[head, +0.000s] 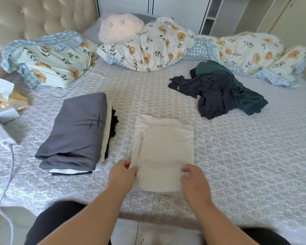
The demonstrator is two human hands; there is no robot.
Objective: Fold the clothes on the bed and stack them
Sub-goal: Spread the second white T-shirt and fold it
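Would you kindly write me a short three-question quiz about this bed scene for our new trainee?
1. True or false: the grey garment tops the folded stack.
2. Which clothes remain unfolded? A) the dark pile B) the white garment
3. Fill in: both hands, left hand and right hand, grip the near edge of the ____ garment.

Key: 1 true. 2 A. 3 white.

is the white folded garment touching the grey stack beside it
Apart. The head view shows a plain strip of patterned bedspread between the white folded garment and the grey stack along their whole length.
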